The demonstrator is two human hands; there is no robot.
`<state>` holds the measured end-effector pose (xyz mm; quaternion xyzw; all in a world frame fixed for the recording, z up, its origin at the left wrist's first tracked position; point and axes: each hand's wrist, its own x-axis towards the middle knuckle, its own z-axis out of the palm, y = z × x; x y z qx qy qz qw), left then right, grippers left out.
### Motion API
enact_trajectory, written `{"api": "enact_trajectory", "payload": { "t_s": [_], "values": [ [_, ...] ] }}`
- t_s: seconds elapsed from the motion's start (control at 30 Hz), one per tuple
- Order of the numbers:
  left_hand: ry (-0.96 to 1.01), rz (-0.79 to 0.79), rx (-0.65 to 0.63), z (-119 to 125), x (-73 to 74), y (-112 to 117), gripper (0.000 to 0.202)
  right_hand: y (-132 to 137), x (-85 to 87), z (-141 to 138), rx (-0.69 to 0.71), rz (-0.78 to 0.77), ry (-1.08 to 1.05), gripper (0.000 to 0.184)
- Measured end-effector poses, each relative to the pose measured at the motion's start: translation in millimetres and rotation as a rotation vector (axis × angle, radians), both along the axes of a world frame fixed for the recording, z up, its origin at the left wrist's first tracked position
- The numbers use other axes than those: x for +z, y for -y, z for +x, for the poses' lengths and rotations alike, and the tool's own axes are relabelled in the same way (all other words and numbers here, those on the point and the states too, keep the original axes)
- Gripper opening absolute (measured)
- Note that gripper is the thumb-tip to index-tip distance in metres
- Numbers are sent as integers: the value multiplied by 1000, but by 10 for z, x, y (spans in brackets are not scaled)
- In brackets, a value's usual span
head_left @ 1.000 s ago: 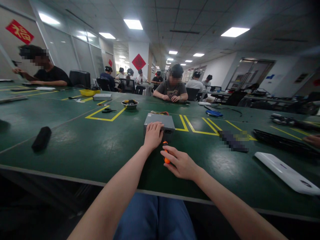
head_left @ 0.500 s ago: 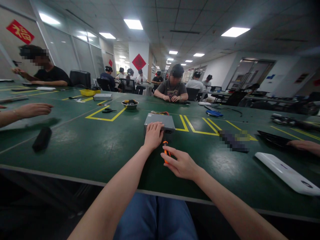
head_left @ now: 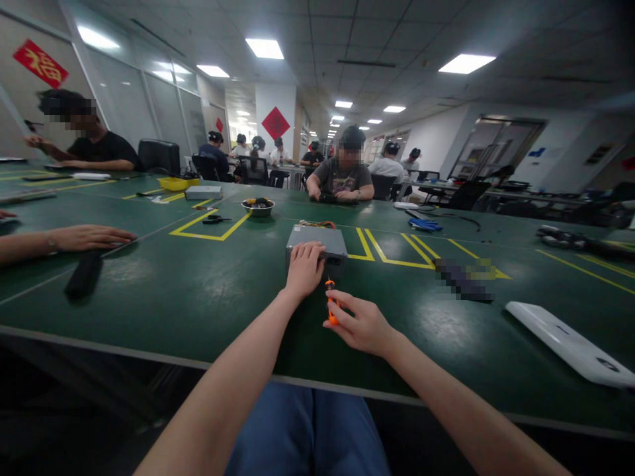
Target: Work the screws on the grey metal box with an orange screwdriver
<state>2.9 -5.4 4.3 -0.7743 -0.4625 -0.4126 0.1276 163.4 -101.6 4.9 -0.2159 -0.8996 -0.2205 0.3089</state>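
My left hand [head_left: 303,268] lies on top of a grey metal power supply box [head_left: 317,240], which sits flat on the green table mat [head_left: 149,297]. A few wires [head_left: 316,224] show just behind the box. My right hand [head_left: 360,322], near the box's front edge, pinches an orange-handled screwdriver [head_left: 331,303] in its fingertips. The screwdriver stands nearly upright, with its shaft close to the box. I cannot see a tip touching anything.
A co-worker's hand [head_left: 89,237] rests on the mat at left, above a black cloth roll [head_left: 84,275]. A white panel [head_left: 570,342] lies at right. A metal bowl [head_left: 258,207], scissors [head_left: 215,219] and blue-handled pliers [head_left: 425,225] stand farther off. Other people sit working beyond.
The screwdriver has turned in my right fingers. The co-worker's hand at left has moved farther onto the mat. A black strip and the hand at right have gone.
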Motion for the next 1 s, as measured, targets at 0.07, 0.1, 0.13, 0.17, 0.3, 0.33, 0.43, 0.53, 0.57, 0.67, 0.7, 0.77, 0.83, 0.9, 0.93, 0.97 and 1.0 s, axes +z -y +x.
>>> {"api": "enact_trajectory", "payload": {
  "t_s": [0.07, 0.1, 0.13, 0.17, 0.3, 0.33, 0.43, 0.53, 0.57, 0.67, 0.7, 0.77, 0.83, 0.9, 0.93, 0.97, 1.0],
  "values": [
    [2, 3, -2, 0, 0, -1, 25, -10, -19, 7, 9, -21, -56, 22],
    [3, 5, -4, 0, -1, -3, 24, -8, -20, 8, 14, -46, -67, 23],
    [4, 7, -5, 0, -2, -7, 24, -3, -16, 7, 18, -74, -61, 25],
    [6, 8, -5, 1, -3, -11, 24, 5, -6, 3, 21, -100, -40, 28],
    [11, 8, -4, 2, -6, -20, 24, 25, 26, -8, -4, -103, 75, 32],
    [10, 8, -6, 2, -6, -19, 24, 20, 20, -6, -8, -82, 71, 30],
    [10, 12, -9, -1, -7, -15, 24, -9, -20, 12, 1, -38, -16, 24],
    [9, 11, -8, -1, -9, -15, 24, -16, -37, 17, 16, -80, -77, 26],
    [7, 9, -7, -1, -10, -16, 25, -9, -30, 12, 17, -104, -62, 28],
    [4, 4, -3, 1, -13, -19, 25, 23, 13, -12, -5, -115, 58, 32],
    [5, 4, -2, 1, -14, -19, 25, 30, 24, -17, -15, -94, 89, 32],
    [8, 5, -5, -1, -15, -17, 25, 30, 26, -18, -28, -41, 98, 29],
    [8, 5, -11, -4, -13, -14, 25, 11, 4, -6, -28, -20, 55, 25],
    [10, 3, -12, -5, -11, -12, 25, -11, -26, 9, -13, -38, -3, 23],
    [12, 2, -11, -5, -11, -12, 25, -18, -36, 13, -2, -57, -28, 23],
    [14, 3, -11, -5, -10, -13, 25, -20, -39, 14, 6, -79, -44, 24],
    [15, 3, -10, -4, -10, -13, 25, -18, -35, 12, 12, -102, -46, 27]
  ]
}}
